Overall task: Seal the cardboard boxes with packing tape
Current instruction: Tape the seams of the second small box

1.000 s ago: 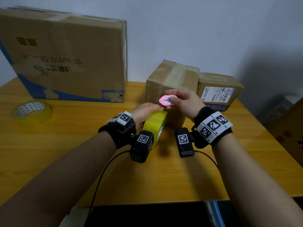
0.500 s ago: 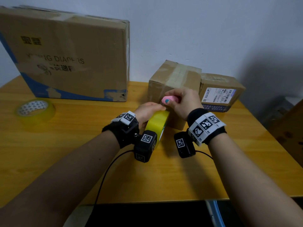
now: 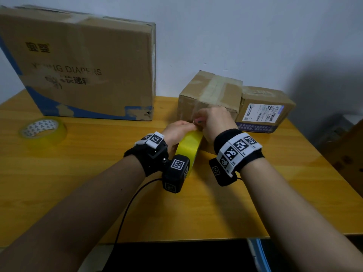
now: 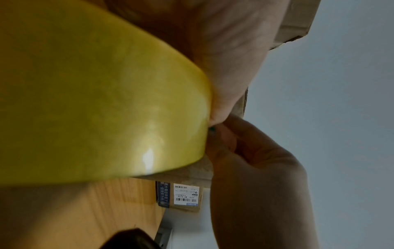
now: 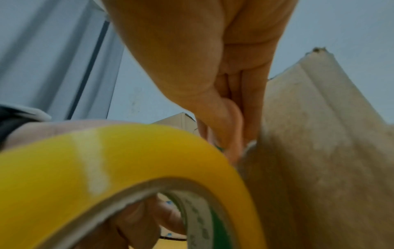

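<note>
At the front face of the small brown cardboard box (image 3: 208, 95) we have both hands working close together: our left hand (image 3: 176, 132) is curled around the yellow roll of packing tape (image 3: 189, 148), fingers through its core, holding it on edge just in front of the box, while our right hand (image 3: 214, 120) pinches a small pink cutter (image 3: 198, 121) at the point where the tape leaves the roll and meets the cardboard. We judge the step to be cutting the strip free; the blade itself is hidden by the fingers. The risk here, as we see it, is that the left thumb sits touching the cutter, so a slip could nick it; slack in the strip could also make the tape tear ragged or fold back on itself, and pulling could drag the light box forward. Beside this box on its right, touching it, sits a smaller brown cardboard box with a white shipping label (image 3: 263, 112); to its left stands a large brown cardboard box with blue print (image 3: 82, 65), and further left lies a second, clear roll of tape (image 3: 42, 130). All rest on a glossy yellow-orange wooden table (image 3: 216, 209) pushed against a plain pale wall (image 3: 235, 36).
</note>
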